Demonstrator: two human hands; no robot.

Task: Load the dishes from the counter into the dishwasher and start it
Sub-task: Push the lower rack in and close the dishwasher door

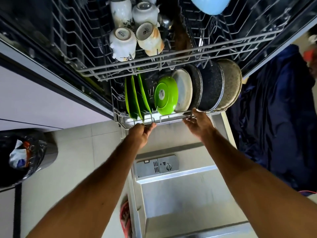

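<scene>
The dishwasher stands open with its door folded down below me. The lower rack holds green plates, a green bowl, a white plate and dark speckled pans. My left hand grips the rack's front rail with curled fingers. My right hand holds the same rail further right, just under the pans. The upper rack carries several upside-down white mugs and a light blue bowl.
A detergent dispenser sits in the inner door. A bin with a black bag stands on the tiled floor at left. Dark blue cloth hangs at right. A pale cabinet front borders the dishwasher on the left.
</scene>
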